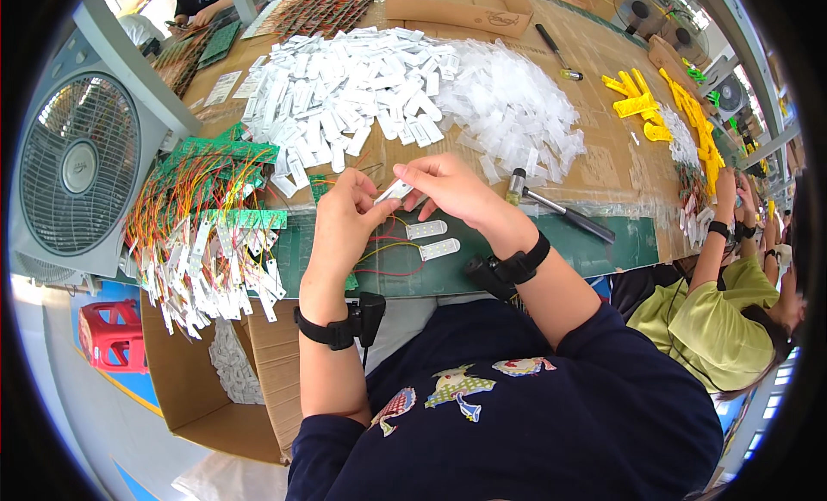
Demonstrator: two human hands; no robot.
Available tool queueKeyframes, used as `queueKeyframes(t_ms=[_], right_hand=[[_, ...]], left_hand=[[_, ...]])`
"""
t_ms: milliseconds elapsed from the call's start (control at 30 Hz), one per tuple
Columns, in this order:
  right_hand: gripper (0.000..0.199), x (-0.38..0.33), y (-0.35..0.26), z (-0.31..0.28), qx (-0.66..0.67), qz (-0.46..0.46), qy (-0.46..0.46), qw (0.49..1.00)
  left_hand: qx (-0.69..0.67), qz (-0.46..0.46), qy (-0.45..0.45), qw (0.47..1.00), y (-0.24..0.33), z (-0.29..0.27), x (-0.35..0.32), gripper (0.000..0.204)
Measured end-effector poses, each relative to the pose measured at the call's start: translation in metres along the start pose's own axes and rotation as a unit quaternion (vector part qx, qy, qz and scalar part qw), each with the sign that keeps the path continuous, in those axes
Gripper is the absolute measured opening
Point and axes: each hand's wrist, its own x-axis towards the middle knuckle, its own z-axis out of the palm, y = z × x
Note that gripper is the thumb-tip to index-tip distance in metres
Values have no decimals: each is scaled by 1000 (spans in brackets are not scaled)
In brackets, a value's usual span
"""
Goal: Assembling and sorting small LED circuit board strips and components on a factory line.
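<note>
The left hand (345, 217) and right hand (448, 191) meet over the green mat (603, 247), both pinching one small white plastic piece (394, 191) between their fingertips; thin red and yellow wires (388, 251) trail from it down to the mat; two more white strips (432, 239) lie just beneath the hands; a hammer (551, 206) rests just to the right; a heap of wired green boards (211, 221) sits to the left; beyond the hands lie a pile of white pieces (345, 92) and clear ones (517, 105); a fan (77, 169) stands at the far left; another person in a green shirt (715, 324) works to the right.
</note>
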Motion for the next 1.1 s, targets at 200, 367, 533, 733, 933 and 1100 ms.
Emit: queueKeyframes(t_ms=[200, 367, 533, 733, 933, 1100], right_hand=[[37, -1, 0, -5, -92, -65, -10, 994], [37, 0, 1, -2, -124, -82, -29, 988], [25, -3, 0, 0, -157, -100, -56, 981], [14, -5, -1, 8, -184, -173, 22, 967], [14, -6, 2, 20, 29, -88, 58, 994], [13, -1, 10, 20, 72, -82, 79, 991]], left_hand=[[24, 35, -10, 999, -5, -2, -1, 24], [2, 15, -49, 999, -10, -2, 1, 21], [-4, 14, -42, 999, -17, -3, 0, 19], [-49, 60, -15, 997, -18, -1, 1, 17], [-65, 23, -7, 998, -9, -8, 1, 30], [-54, 29, 12, 998, -11, -15, 2, 25]])
